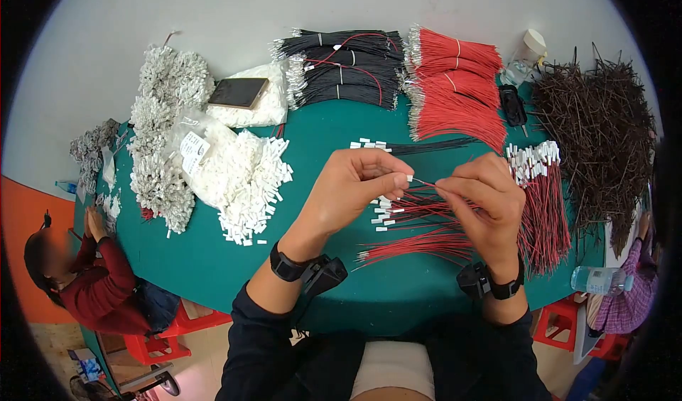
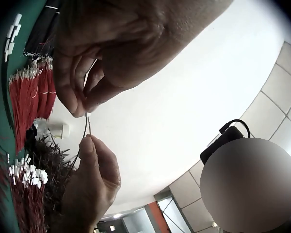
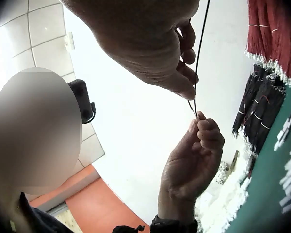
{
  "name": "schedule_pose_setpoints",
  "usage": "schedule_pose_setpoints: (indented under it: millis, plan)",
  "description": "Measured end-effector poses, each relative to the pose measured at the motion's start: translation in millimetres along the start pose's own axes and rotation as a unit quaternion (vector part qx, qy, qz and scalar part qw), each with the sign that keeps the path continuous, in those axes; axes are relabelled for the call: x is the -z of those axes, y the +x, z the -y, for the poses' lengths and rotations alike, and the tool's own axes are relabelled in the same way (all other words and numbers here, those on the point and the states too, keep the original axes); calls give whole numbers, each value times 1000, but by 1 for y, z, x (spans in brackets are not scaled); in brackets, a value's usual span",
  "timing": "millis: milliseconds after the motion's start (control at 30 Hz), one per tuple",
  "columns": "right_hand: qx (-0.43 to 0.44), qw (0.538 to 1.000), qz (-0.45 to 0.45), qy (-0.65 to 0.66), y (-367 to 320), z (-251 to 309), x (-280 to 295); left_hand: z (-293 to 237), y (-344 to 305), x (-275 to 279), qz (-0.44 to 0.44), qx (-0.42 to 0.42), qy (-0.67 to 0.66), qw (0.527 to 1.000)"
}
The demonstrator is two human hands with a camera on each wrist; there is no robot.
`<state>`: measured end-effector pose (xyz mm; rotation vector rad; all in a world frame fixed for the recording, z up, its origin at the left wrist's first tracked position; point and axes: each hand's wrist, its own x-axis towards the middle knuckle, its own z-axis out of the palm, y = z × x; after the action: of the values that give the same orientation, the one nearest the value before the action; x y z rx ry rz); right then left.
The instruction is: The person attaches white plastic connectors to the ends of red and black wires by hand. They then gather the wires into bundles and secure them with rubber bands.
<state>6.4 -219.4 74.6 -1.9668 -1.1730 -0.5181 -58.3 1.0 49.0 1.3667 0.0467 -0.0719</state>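
Past a dark fabric sleeve (image 1: 259, 333) I see the left hand (image 1: 353, 191) pinch a small white plastic connector (image 1: 410, 179), the right hand (image 1: 489, 201) a thin dark wire (image 1: 425, 183), fingers closed, over the green worktop (image 1: 202, 267); farther, a clear plastic bag (image 1: 195, 152) holds white pieces (image 1: 231, 149).

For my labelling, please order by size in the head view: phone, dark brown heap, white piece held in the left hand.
1. Dark brown heap
2. Phone
3. White piece, pinched by the left hand
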Motion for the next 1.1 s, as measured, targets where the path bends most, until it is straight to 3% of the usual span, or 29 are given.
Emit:
schedule_pose_setpoints:
  millis: [333,1100]
  plan:
    - [-43,998,-2,47,-2,2,-5,-2,-3,-4,16,8,-28,999]
    - [-29,999,4,44,-3,4,-8,2,-4,-9,13,14,14,1000]
